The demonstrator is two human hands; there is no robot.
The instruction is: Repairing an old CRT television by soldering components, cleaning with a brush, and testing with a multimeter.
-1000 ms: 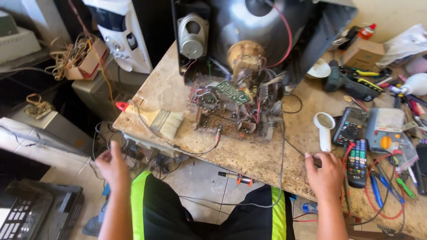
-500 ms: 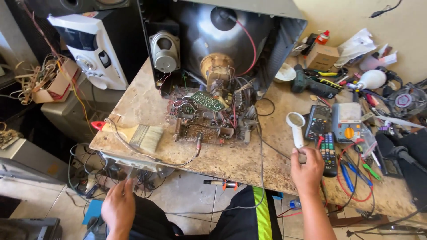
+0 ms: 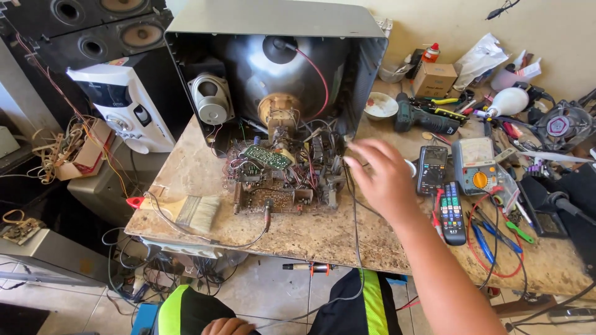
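Note:
My right hand (image 3: 382,177) hovers open, fingers spread, over the right edge of a dusty circuit board (image 3: 273,183) pulled out of an opened tube television (image 3: 273,25). Its fingertips are close to the board's wires and a black cable (image 3: 356,229). A white round-ended tool (image 3: 410,167) peeks out from behind the hand. Only the knuckles of my left hand (image 3: 226,326) show at the bottom edge, low by my knee, near the green-striped dark trousers (image 3: 180,310).
A paint brush (image 3: 192,211) lies on the stone tabletop (image 3: 310,239) left of the board. Right of my hand are a black multimeter (image 3: 433,169), a grey meter (image 3: 475,164), a remote (image 3: 452,211), a cordless drill (image 3: 425,121) and scattered tools. Speakers (image 3: 118,34) stand at the left.
My right hand has lifted off the table edge and reached forward and left to the circuit board. My left hand has dropped down to my knee.

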